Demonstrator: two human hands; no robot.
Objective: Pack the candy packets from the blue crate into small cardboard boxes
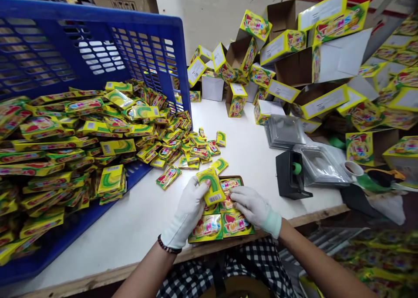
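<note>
My left hand, in a white glove with a bare thumb tip, is closed on a small yellow-and-green packet, its barcode side up. That packet is tilted over a shallow open box at the table's front edge. Inside the box, "Twins" packets lie side by side with their printed faces up. My right hand, also gloved, rests over the box's right side with fingers extended. Its fingertips touch a packet there, and no packet shows lifted in it. Loose packets lie just beyond my left hand.
On the left, a blue plastic crate lies tipped, its heap of packets spilling onto the white table. Yellow display boxes pile up at the back right. Clear plastic trays and a black tape dispenser stand at right.
</note>
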